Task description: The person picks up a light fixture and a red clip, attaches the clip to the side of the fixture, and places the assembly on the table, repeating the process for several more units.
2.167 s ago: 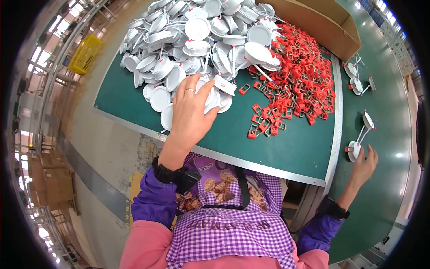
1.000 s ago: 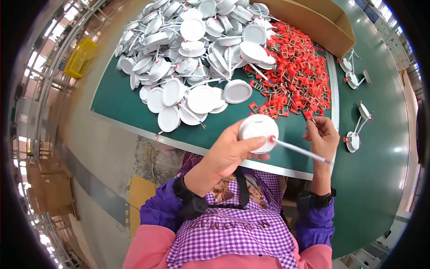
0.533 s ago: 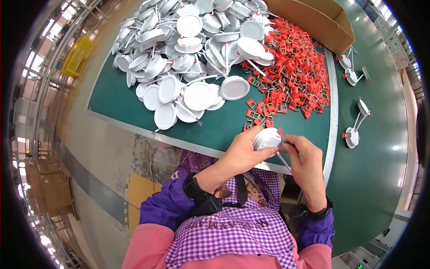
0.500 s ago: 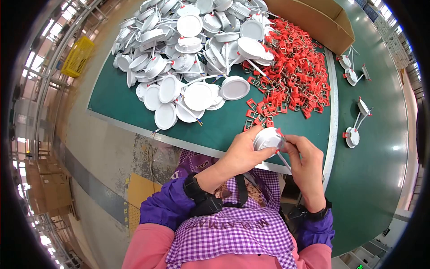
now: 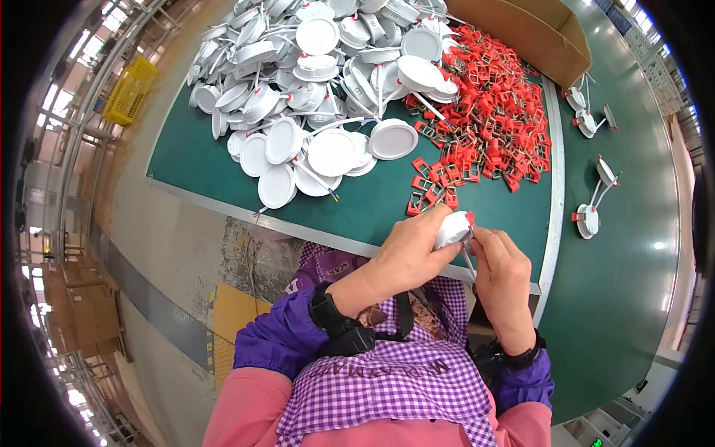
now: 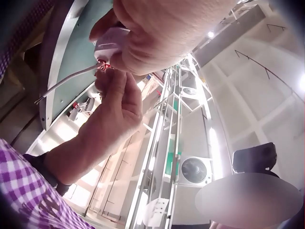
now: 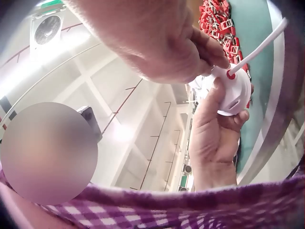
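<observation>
My left hand (image 5: 410,255) grips a round white downlight (image 5: 450,230) in front of the bench edge. Its white cable (image 7: 259,48) comes out beside a red grommet and points away from the body. On the downlight's rim, my right hand (image 5: 504,279) pinches a red spring clip (image 5: 470,218) between thumb and fingers. In the left wrist view, the right fingertips meet the downlight (image 6: 110,45) right by the cable root. Those fingers cover most of the clip in the right wrist view, where the left thumb lies across the downlight's white body (image 7: 235,95).
A large heap of white downlights (image 5: 333,153) covers the green bench's left side. Red spring clips (image 5: 495,119) are piled to its right, near a cardboard box (image 5: 532,37). On the right-hand green surface (image 5: 625,298) lie several downlights (image 5: 588,221) with red clips.
My left hand has brought a downlight from the heap; my right hand left the right-hand surface, picked up a red clip and met it at the downlight. Lately the downlight has tilted slightly.
</observation>
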A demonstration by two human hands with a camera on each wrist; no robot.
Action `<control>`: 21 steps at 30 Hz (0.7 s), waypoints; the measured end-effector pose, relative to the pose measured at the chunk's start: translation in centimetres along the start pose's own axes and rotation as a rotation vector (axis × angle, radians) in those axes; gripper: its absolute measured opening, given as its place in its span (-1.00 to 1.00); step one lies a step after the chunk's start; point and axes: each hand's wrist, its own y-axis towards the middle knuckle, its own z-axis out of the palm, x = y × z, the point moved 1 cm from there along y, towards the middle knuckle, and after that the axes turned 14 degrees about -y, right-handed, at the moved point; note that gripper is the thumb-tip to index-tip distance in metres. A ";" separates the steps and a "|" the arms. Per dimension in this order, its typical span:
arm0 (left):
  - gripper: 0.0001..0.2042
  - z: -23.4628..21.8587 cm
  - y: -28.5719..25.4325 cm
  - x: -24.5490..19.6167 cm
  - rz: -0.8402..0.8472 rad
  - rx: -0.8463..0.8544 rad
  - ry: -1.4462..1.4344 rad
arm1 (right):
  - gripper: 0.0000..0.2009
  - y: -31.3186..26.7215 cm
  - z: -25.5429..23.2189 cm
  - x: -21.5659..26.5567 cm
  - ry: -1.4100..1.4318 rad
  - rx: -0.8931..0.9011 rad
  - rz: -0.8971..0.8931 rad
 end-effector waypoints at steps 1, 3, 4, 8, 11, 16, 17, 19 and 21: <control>-0.72 -0.1 0.0 -0.1 0.033 0.018 0.043 | -0.78 -0.1 0.0 -0.1 0.016 -0.005 -0.001; -0.72 -0.2 0.1 -0.1 0.066 0.036 0.086 | -0.77 -0.2 0.1 -0.1 0.033 -0.009 -0.002; -0.72 -0.3 0.1 0.0 0.086 0.054 0.104 | -0.76 -0.4 0.2 0.0 0.029 -0.034 -0.020; -0.71 -0.4 0.2 -0.1 0.108 0.101 0.115 | -0.79 -0.6 0.6 -0.1 0.067 -0.123 -0.042; -0.70 -0.3 -0.1 -0.3 0.080 0.157 0.018 | -0.74 -0.4 0.0 -1.1 0.156 -0.090 -0.030; -0.72 -0.4 -0.8 -1.2 -0.014 0.207 -0.073 | -0.57 -1.1 -1.2 -0.9 0.509 0.118 0.348; -0.73 -0.4 -1.0 -1.4 -0.027 0.225 -0.094 | -0.57 -1.2 -1.3 -0.7 0.611 0.129 0.392; -0.73 -0.4 -1.2 -1.3 -0.016 0.243 -0.083 | -0.56 -1.3 -1.6 -0.5 0.715 0.141 0.434; -0.74 -0.5 -1.5 -1.2 -0.007 0.262 -0.072 | -0.56 -1.2 -1.9 -0.6 0.622 0.175 0.340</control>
